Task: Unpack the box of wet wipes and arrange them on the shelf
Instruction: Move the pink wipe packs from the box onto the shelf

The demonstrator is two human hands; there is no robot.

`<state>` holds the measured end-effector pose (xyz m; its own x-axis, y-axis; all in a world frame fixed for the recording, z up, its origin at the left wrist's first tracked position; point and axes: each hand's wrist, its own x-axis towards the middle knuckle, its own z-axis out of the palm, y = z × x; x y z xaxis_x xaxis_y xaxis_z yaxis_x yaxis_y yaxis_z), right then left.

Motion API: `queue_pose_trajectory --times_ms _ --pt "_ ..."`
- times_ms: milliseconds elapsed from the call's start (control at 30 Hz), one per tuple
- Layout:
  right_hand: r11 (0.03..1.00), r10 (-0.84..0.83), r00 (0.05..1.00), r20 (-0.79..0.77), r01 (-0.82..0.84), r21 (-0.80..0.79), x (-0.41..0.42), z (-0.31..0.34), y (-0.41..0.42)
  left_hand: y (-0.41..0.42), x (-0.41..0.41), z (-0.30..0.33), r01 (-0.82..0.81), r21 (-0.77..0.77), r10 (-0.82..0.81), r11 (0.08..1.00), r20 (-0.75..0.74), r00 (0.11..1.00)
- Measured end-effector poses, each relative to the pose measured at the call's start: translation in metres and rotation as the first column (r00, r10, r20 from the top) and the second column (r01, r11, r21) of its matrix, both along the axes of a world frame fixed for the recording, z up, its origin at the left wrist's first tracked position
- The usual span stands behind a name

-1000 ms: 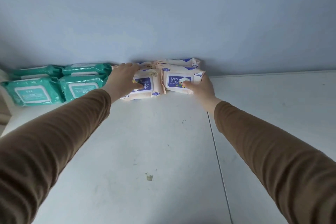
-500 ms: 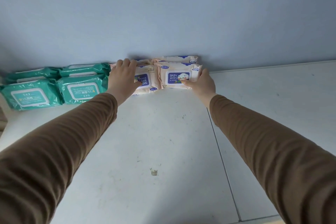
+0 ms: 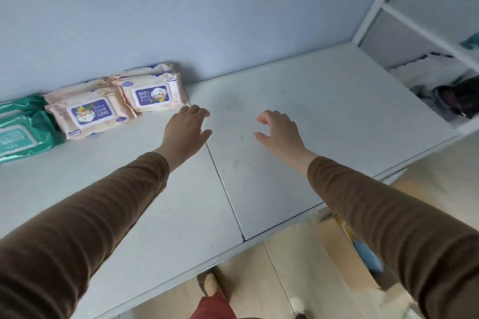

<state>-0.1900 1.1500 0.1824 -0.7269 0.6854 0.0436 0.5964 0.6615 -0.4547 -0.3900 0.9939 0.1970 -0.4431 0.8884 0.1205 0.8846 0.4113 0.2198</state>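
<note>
Peach baby-wipes packs lie on the white shelf [image 3: 285, 163] against the blue wall: one [image 3: 153, 94] on the right, one [image 3: 90, 115] turned upside down on its left, with more packs behind them. Teal wipes packs [image 3: 20, 132] lie at the far left. My left hand [image 3: 185, 133] hovers open just right of the peach packs, touching nothing. My right hand [image 3: 278, 132] hovers open over bare shelf, fingers curled loosely. A cardboard box [image 3: 347, 256] sits on the floor below the shelf edge, partly hidden by my right sleeve.
A seam [image 3: 223, 184] runs across the shelf between my hands. At the right a white frame [image 3: 375, 8] borders a lower compartment holding cloth and dark items [image 3: 456, 101]. Below the shelf's front edge are a pale wood floor and my slippered foot [image 3: 210, 285].
Both hands have let go of the peach packs and pulled back to the right. The view has swung right and down, bringing the shelf edge, floor and box into sight.
</note>
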Motion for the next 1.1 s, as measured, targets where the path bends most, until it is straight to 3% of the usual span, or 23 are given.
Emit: queue_pose_trajectory --times_ms 300,600,867,1100 --pt "0.994 -0.082 0.997 -0.002 0.082 0.065 0.285 -0.006 0.027 0.082 0.266 -0.011 0.288 0.037 -0.29 0.957 0.034 0.957" --pt "0.944 -0.307 0.95 0.057 0.312 -0.104 0.491 -0.039 0.09 0.165 0.454 -0.049 0.405 -0.004 -0.399 0.915 0.15 0.904" --pt "0.763 -0.45 0.856 0.253 0.516 -0.389 0.592 -0.14 0.165 0.248 0.536 -0.145 0.489 -0.163 -0.428 0.857 0.305 0.851" --pt "0.523 -0.485 0.763 0.426 0.644 -0.557 0.659 -0.231 0.216 0.302 0.602 -0.237 0.52 -0.363 -0.396 0.773 0.363 0.843"
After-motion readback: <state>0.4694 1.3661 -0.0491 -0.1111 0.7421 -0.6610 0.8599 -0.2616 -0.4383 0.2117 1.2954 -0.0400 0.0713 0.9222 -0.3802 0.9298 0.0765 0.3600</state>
